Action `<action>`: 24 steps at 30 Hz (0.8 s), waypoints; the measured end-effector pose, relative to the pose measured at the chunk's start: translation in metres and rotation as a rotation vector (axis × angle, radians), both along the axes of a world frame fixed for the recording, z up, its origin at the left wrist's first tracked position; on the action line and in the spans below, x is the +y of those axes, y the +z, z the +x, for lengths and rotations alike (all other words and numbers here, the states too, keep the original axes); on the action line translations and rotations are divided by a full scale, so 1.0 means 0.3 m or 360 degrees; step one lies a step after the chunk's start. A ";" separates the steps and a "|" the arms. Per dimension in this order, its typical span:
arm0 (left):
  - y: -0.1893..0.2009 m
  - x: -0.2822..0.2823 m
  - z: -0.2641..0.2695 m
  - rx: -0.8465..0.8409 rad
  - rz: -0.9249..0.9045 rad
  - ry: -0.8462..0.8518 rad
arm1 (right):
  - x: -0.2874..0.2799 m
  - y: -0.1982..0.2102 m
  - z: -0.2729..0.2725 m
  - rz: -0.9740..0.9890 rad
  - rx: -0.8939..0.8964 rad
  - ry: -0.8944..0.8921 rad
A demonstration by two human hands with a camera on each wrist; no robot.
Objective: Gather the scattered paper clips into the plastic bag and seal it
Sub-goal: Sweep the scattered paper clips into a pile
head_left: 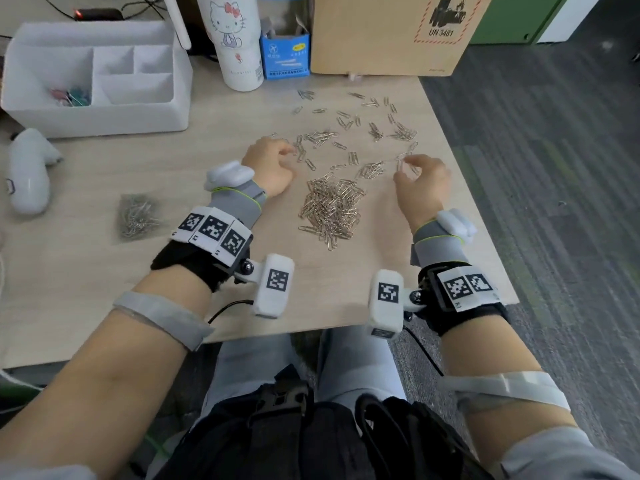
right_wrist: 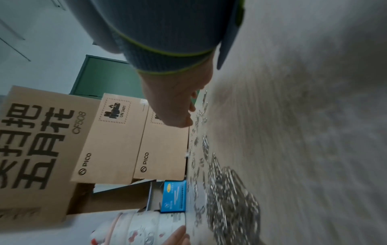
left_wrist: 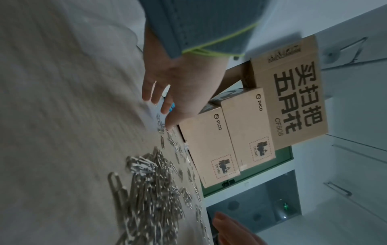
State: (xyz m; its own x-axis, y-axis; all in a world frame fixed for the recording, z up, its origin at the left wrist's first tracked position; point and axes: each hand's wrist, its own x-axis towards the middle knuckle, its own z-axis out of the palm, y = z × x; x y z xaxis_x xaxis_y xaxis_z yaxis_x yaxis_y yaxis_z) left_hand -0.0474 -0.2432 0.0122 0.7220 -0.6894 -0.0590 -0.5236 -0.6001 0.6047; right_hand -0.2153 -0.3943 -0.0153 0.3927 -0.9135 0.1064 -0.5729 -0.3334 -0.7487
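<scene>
A heap of silver paper clips point(head_left: 330, 209) lies on the wooden table between my hands. Many loose clips point(head_left: 346, 129) are strewn beyond it toward the cardboard box. The clear plastic bag point(head_left: 138, 216), with clips inside, lies flat at the left, apart from both hands. My left hand point(head_left: 277, 164) has its bent fingers down on the table, tips touching loose clips at the heap's far left; the left wrist view shows this hand point(left_wrist: 178, 86) spread over the clips point(left_wrist: 150, 190). My right hand point(head_left: 415, 174) reaches over the far right clips, fingertips point(right_wrist: 189, 122) among them, gripping nothing that I can see.
A white desk organizer point(head_left: 97, 77) stands at the back left, with a white tumbler point(head_left: 235, 39), a small blue box point(head_left: 285, 55) and a cardboard box point(head_left: 388, 32) along the back. A white device point(head_left: 27, 171) lies at the far left. The table's right edge point(head_left: 467, 188) borders grey carpet.
</scene>
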 end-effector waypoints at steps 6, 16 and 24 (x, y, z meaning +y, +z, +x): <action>-0.048 -0.101 0.095 -0.0137 0.0359 -0.0097 | -0.084 -0.064 0.065 0.0073 0.0568 0.0186; -0.048 -0.173 0.050 0.0091 0.0466 -0.0736 | -0.012 0.005 0.150 0.0360 0.0470 0.1190; -0.008 -0.242 0.169 -0.0052 0.0128 -0.0403 | -0.183 -0.007 0.227 0.0121 0.0227 0.0369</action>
State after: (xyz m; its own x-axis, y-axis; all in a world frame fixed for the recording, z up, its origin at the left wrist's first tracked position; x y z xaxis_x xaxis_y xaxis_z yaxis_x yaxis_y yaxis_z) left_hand 0.0032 -0.3157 0.0099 0.5297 -0.8423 -0.1004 -0.6816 -0.4930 0.5407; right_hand -0.1473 -0.4492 -0.0175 0.5981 -0.8009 -0.0303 -0.5895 -0.4139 -0.6937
